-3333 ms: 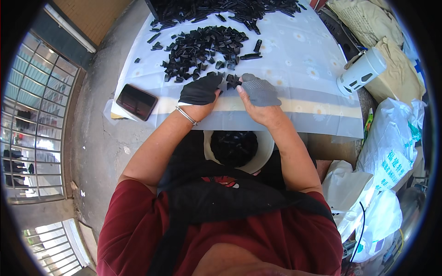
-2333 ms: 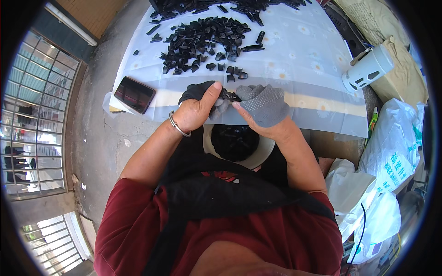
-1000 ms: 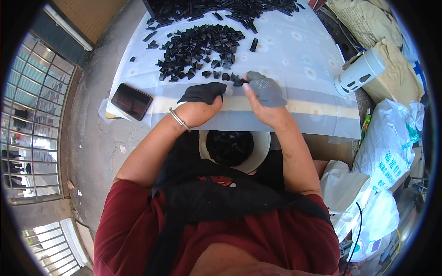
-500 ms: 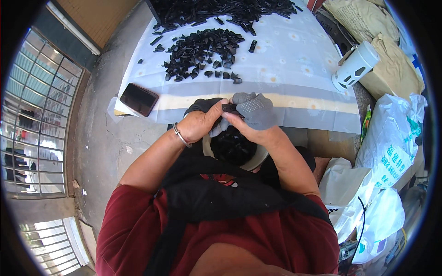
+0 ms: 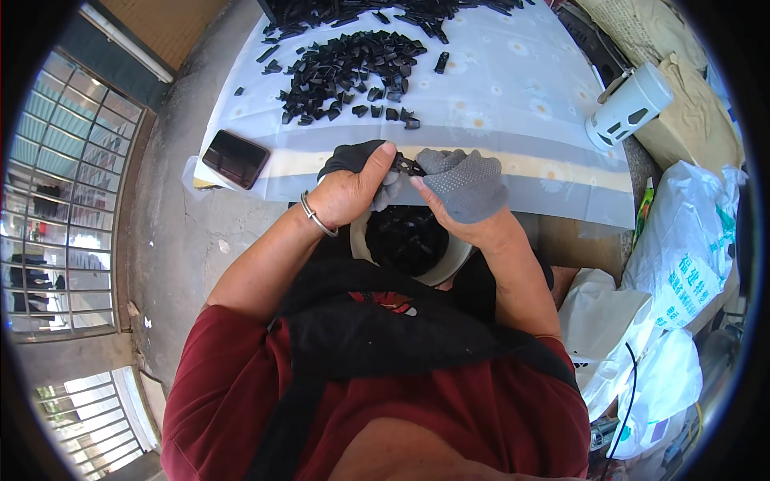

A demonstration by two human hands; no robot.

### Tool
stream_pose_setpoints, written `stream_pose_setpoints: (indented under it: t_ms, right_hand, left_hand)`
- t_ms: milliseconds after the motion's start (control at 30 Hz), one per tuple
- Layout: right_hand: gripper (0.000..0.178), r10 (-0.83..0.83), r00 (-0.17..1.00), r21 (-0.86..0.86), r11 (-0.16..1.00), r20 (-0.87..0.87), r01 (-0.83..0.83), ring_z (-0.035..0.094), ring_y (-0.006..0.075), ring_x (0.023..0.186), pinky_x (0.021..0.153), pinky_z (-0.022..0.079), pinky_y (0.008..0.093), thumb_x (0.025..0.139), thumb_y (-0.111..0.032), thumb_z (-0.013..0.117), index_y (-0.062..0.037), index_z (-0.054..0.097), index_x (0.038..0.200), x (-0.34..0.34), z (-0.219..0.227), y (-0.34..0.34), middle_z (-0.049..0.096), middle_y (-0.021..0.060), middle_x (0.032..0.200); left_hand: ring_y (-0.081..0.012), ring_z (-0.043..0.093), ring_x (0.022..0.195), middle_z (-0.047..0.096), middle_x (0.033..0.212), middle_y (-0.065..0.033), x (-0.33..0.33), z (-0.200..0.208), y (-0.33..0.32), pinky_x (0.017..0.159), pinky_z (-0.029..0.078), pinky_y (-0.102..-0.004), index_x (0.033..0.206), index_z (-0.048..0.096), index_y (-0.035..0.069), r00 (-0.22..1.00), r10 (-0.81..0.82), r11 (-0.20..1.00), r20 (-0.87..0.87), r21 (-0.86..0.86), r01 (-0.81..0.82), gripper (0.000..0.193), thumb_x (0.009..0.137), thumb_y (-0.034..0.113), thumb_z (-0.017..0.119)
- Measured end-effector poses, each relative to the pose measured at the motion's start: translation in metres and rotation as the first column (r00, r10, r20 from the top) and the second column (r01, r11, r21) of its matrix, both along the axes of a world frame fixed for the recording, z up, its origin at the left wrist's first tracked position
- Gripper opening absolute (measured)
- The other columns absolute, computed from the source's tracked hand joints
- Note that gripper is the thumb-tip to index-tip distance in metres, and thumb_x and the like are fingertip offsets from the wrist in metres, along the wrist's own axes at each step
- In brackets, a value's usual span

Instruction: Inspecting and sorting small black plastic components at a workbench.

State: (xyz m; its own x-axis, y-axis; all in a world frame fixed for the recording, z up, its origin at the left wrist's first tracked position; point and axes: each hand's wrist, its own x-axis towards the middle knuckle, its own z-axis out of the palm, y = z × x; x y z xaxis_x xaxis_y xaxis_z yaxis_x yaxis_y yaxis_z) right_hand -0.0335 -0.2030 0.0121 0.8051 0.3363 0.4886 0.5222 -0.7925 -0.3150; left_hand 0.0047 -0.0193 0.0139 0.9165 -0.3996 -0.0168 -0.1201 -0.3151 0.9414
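Note:
A small black plastic piece (image 5: 410, 166) is held between my two hands over the table's near edge. My left hand (image 5: 358, 178), in a dark glove that leaves the thumb bare, grips its left end with the fingers curled. At its right end, the closed fingers of my right hand (image 5: 464, 186) pinch it; this glove is grey and dotted, with the thumb bare too. Below my hands, a pale bucket (image 5: 454, 268) between my legs holds many black pieces (image 5: 405, 240). The fingertips partly hide the held piece.
On the flowered tablecloth (image 5: 513, 120) lie a heap of short black pieces (image 5: 345, 72) and a farther pile of longer ones (image 5: 393, 12). A phone (image 5: 237, 159) rests at the left corner. A white tumbler (image 5: 630, 104) stands at right, near white plastic bags (image 5: 682, 240).
My hands have moved slightly apart, the right one outward to the right. More of the black plastic piece shows between them.

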Motion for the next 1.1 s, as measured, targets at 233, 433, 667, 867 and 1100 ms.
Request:
stream_pose_setpoints:
  t_ms: [233,433,667,867,1100]
  right_hand:
    - [0.024,-0.003,1.0,-0.106,0.994,0.017,0.004,0.055,0.0284,0.068,0.06,0.042,0.0386,0.078,-0.026,0.058,-0.0064,0.06,0.091,0.001,-0.013,0.019,0.059,0.0091,0.078]
    - [0.021,0.145,0.989,0.106,0.984,-0.027,-0.142,0.055,0.0303,0.073,0.064,0.043,0.0406,0.08,-0.026,0.054,-0.0069,0.057,0.086,0.005,-0.026,0.019,0.059,0.0102,0.079]
    - [0.032,-0.238,0.927,-0.135,0.969,-0.29,0.206,0.054,0.0314,0.094,0.081,0.042,0.0382,0.085,-0.032,0.046,-0.0095,0.057,0.105,0.043,-0.002,-0.018,0.059,0.0142,0.098]
    - [0.034,-0.416,0.894,-0.218,0.9,-0.165,0.378,0.054,0.0309,0.096,0.083,0.042,0.0395,0.085,-0.035,0.045,-0.012,0.057,0.106,0.129,-0.004,-0.032,0.059,0.0119,0.101]
    - [0.03,-0.457,0.846,-0.381,0.86,-0.275,0.341,0.055,0.0313,0.092,0.079,0.044,0.0416,0.083,-0.033,0.048,-0.0121,0.058,0.102,0.183,-0.009,-0.019,0.059,0.0121,0.1]
  left_hand:
    - [-0.034,0.056,0.065,0.058,0.069,-0.0171,-0.005,-0.002,-0.01,0.058,0.044,-0.0371,0.076,0.056,0.001,0.924,-0.087,0.964,0.373,0.265,-0.016,0.029,0.089,0.022,0.04]
    - [-0.0345,0.057,0.07,0.059,0.074,-0.0184,0.003,-0.009,0.014,0.063,0.044,-0.0412,0.078,0.057,0.002,0.896,-0.26,0.869,0.36,0.491,0.055,0.03,0.088,0.024,0.041]
    - [-0.031,0.059,0.077,0.062,0.086,-0.0143,0.037,-0.018,0.004,0.07,0.047,-0.0367,0.101,0.057,0.006,0.794,-0.275,0.758,0.542,0.63,-0.167,0.029,0.084,0.028,0.049]
    - [-0.0295,0.058,0.078,0.06,0.087,-0.0137,0.066,-0.017,-0.046,0.067,0.046,-0.0376,0.099,0.056,0.009,0.82,-0.354,0.662,0.449,0.74,-0.12,0.025,0.08,0.025,0.052]
    - [-0.0298,0.059,0.076,0.06,0.083,-0.0133,0.066,-0.031,-0.036,0.067,0.047,-0.0398,0.092,0.057,0.008,0.79,-0.244,0.755,0.563,0.622,-0.21,0.022,0.075,0.021,0.055]
